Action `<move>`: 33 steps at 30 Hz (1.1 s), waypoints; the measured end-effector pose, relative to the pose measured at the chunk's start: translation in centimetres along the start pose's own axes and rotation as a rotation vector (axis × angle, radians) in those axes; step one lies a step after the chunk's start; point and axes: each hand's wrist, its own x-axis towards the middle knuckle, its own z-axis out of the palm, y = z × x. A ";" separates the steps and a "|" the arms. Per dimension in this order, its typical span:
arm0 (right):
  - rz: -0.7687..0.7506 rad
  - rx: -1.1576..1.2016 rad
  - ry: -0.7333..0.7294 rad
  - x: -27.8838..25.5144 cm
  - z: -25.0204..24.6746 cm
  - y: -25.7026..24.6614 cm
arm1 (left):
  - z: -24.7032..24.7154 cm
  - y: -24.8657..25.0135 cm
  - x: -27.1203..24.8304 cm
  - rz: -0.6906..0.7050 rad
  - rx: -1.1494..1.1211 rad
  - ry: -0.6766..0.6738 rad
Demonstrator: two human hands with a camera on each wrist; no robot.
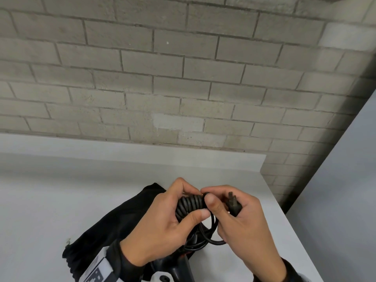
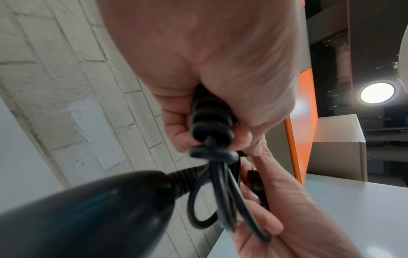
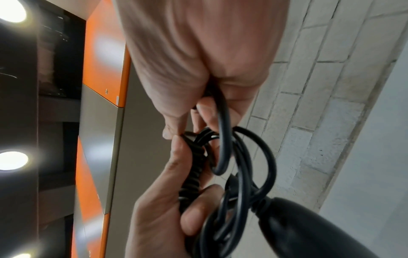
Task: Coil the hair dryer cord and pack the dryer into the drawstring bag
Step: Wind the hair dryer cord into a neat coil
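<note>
My left hand [image 1: 179, 208] grips a tight bundle of black cord [image 1: 189, 203], wound in several turns, above the white table. My right hand [image 1: 225, 208] pinches the cord's free end against the bundle, and the black plug [image 1: 234, 202] sticks up between its fingers. Loose loops of cord [image 1: 209, 235] hang below both hands. The black hair dryer [image 1: 177, 267] lies under my wrists at the bottom edge; its handle end [image 2: 88, 209] fills the left wrist view. The black drawstring bag [image 1: 105, 224] lies flat on the table beneath my left hand.
The white table [image 1: 50, 200] stands against a grey brick wall [image 1: 183, 78], and its right edge [image 1: 293, 237] runs close past my right hand. A light grey panel [image 1: 345, 180] rises on the right. An orange cabinet [image 2: 307, 122] and a cardboard box [image 2: 340, 146] show behind.
</note>
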 end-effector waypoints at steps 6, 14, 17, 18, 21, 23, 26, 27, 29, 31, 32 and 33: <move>0.031 -0.080 -0.022 -0.3 0.3 -1.0 | 0.0 0.1 0.0 0.116 0.101 -0.013; 0.105 -0.086 -0.048 -0.8 0.6 -1.8 | 0.7 -0.1 -0.2 0.166 0.050 0.108; 0.100 -0.097 -0.032 -0.8 0.4 -1.7 | 1.0 -0.3 -0.2 0.143 0.033 0.167; 0.094 -0.096 -0.004 -0.9 0.1 -1.6 | 1.0 -0.4 -0.2 0.119 0.008 0.184; 0.012 -0.239 0.060 -1.1 -1.1 -1.1 | 0.7 -0.7 -0.2 0.041 -0.086 0.215; -0.007 -0.327 0.033 -1.5 -2.0 -1.3 | 0.6 -0.8 -0.1 0.001 -0.093 0.232; 0.091 -0.190 -0.194 -2.1 -3.4 -2.6 | 0.5 -0.8 0.1 -0.036 -0.102 0.248; 0.110 -0.115 -0.320 -2.3 -3.9 -3.2 | 0.4 -0.9 0.2 -0.049 -0.102 0.250; 0.084 -0.021 -0.476 -2.8 -5.1 -4.4 | 0.2 -1.0 0.2 -0.067 -0.104 0.235; 0.005 0.016 -0.471 -3.0 -6.0 -5.3 | 0.2 -0.7 0.2 -0.066 -0.102 0.190; -0.034 0.045 -0.446 -3.0 -6.2 -5.7 | 0.3 -0.5 0.2 -0.059 -0.097 0.162; -0.075 0.080 -0.419 -2.8 -6.2 -6.1 | 0.4 -0.3 0.1 -0.049 -0.098 0.137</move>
